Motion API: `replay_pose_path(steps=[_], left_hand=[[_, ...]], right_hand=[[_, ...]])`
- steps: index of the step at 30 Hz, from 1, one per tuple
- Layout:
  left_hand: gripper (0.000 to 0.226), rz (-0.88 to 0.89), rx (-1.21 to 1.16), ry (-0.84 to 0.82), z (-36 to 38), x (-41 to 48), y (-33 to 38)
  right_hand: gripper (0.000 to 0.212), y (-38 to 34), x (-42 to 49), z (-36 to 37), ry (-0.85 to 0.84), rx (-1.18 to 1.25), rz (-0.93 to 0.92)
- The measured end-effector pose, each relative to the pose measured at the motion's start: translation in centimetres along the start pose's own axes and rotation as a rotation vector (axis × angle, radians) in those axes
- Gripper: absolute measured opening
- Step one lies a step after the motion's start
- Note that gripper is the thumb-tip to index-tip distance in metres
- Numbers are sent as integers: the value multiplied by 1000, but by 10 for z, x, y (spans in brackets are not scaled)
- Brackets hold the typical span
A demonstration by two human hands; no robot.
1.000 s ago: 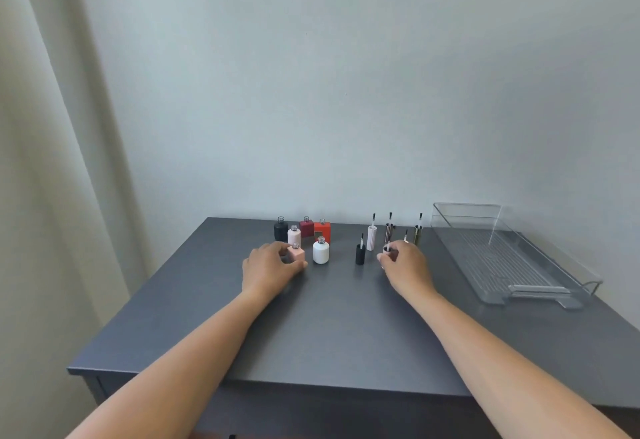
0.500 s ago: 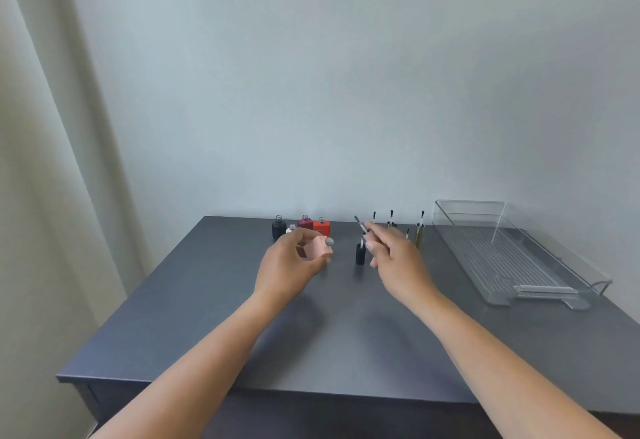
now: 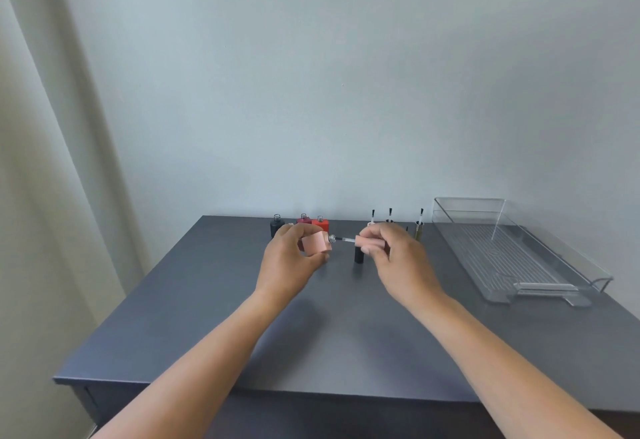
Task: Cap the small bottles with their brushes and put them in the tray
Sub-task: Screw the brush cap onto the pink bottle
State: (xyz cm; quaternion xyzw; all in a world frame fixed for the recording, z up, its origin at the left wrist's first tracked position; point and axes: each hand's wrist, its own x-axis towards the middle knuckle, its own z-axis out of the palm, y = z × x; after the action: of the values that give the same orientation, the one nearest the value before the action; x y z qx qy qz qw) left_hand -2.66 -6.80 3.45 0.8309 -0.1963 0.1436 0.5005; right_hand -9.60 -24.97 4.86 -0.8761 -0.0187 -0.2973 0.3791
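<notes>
Head view of a grey table (image 3: 346, 334) at the first capping step. The left hand (image 3: 291, 265) grips a pink bottle (image 3: 314, 244), tipped on its side above the table with its threaded silver neck pointing toward the tray (image 3: 588, 265). The right hand (image 3: 398, 258), on the tray side of the bottle, pinches the matching pink brush cap (image 3: 369, 242), held level; its dark brush stem points at the bottle neck and its tip is at or just inside the mouth, though which of the two cannot be told at this size. The cap is clearly not yet seated on the threads.

Progress, judged from the layout: the clear tray, at the far right of the table, holds no bottles, so nothing is finished. On the side of the hands away from the tray, a black bottle (image 3: 276, 226), a dark red bottle (image 3: 303, 220) and an orange-red bottle (image 3: 320, 222) stand uncapped near the table's back edge; other bottles may be hidden behind the left hand. Between the hands and the tray, several brush caps stand upright with bristles up, among them an olive brush cap (image 3: 419, 229) nearest the tray, and a black brush cap (image 3: 358, 254) stands just below the pink one.

Remaining: insert and twist this cap, place the pink bottle in the tray, then repeat for every other bottle.
</notes>
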Motion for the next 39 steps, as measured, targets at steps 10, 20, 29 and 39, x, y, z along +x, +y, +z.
replay_pose_path(steps=[10, 20, 29, 39], left_hand=[[34, 26, 3, -7, 8, 1, -1], [37, 51, 14, 6, 13, 2, 0], [34, 85, 70, -9, 19, 3, -4], [38, 91, 36, -19, 29, 2, -5]], right_hand=[[15, 2, 2, 0, 23, -90, -52], [16, 4, 1, 0, 35, -154, -84], [28, 5, 2, -2, 19, -168, -178], [26, 10, 6, 5, 31, 137, 126]])
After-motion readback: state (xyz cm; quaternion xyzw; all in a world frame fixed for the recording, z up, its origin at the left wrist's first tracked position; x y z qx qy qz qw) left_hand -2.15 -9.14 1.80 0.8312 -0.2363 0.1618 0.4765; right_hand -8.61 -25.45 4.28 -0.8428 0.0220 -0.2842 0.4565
